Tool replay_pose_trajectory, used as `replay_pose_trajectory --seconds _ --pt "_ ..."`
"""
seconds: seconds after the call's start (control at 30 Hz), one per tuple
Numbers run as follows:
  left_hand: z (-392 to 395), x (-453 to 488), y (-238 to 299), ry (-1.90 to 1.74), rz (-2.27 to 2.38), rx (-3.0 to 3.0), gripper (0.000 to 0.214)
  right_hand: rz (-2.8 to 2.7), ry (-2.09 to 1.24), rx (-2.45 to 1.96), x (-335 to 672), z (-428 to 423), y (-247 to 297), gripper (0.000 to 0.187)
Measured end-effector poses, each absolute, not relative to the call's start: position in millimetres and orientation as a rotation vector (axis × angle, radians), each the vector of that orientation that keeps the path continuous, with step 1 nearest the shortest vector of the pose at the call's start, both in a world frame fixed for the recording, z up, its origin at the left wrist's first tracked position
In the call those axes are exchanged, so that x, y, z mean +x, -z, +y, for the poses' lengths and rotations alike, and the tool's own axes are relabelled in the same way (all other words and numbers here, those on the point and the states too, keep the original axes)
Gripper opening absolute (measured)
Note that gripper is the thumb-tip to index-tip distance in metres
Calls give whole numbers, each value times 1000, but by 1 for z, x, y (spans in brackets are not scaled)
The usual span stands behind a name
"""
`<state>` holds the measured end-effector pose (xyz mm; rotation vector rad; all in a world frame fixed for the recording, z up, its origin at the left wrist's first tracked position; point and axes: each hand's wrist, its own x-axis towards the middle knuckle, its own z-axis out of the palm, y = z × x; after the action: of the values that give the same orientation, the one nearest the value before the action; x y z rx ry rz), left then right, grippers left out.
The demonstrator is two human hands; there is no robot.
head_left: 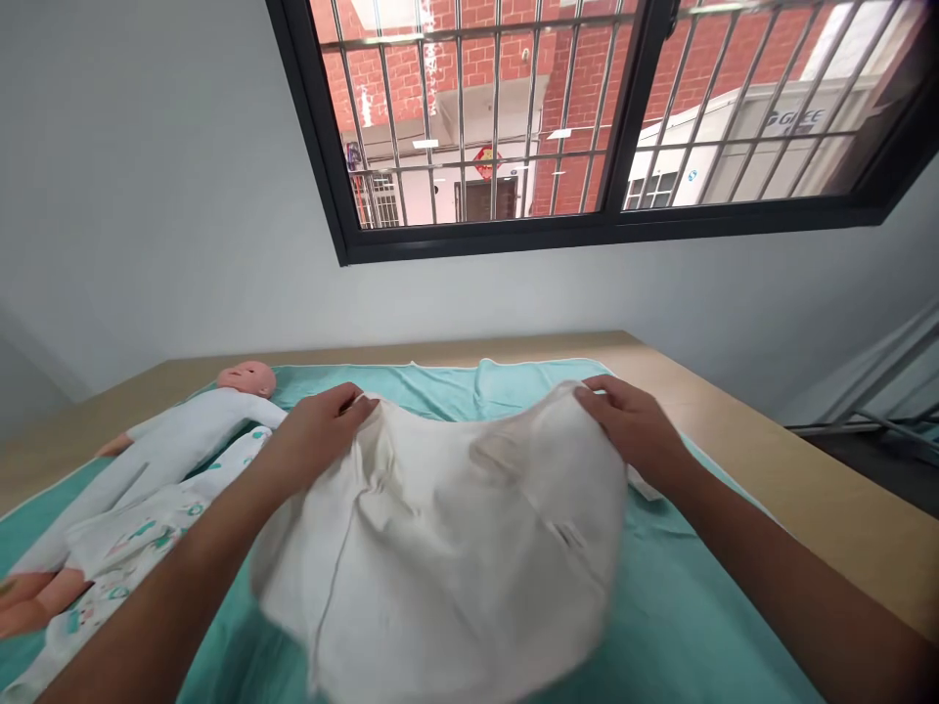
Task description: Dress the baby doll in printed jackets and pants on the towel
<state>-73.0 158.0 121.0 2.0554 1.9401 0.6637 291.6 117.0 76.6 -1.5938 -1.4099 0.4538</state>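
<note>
A cream-white cloth garment (440, 548) is held up over a teal towel (682, 596) spread on a wooden table (822, 499). My left hand (315, 435) pinches the garment's far left corner with closed fingers. My right hand (635, 425) grips its far right corner in the same way. The cloth sags between both hands and its near part is blurred. A baby doll (183, 430) in a white suit lies on its back at the left of the towel, head toward the wall.
A patterned white baby garment (139, 548) lies beside the doll at the left. A barred window (587, 117) is set in the grey wall behind the table. The table's right edge drops to a dark floor (880, 469).
</note>
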Motion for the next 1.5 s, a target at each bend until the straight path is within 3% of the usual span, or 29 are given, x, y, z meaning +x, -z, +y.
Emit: replay_pose_trajectory --seconds 0.07,0.2,0.4,0.53,0.73,0.9,1.0,1.17,1.3,1.5 --pt "200 -69 -100 -574 2029 2131 39 -1513 -534 -1664 295 154 -69 30" --pt "258 -53 -49 -313 2194 2056 34 -1693 -321 -1964 305 212 -39 25" --pt "244 -41 38 -380 2083 2354 44 -1831 -201 -2010 321 201 27 28" --pt "235 -48 67 -487 2095 2332 45 -1871 -149 -1992 322 187 54 31" --pt "250 -64 53 -472 2233 1929 59 -1900 -302 -1920 312 194 50 22" --pt "258 -72 31 -461 2049 1826 29 -1430 -667 -1559 306 186 25 24" --pt "253 -71 14 -580 1990 1836 23 -1186 -849 -1427 308 169 6 28" --pt "236 -69 -31 -819 1886 1698 36 -1067 -1128 -1269 314 134 -33 33" --pt "217 -78 -43 -765 1785 1617 43 -1338 -1457 -1264 316 121 -35 30" --pt "198 -92 9 -414 1674 1677 48 -1575 -1045 -1608 295 134 16 42"
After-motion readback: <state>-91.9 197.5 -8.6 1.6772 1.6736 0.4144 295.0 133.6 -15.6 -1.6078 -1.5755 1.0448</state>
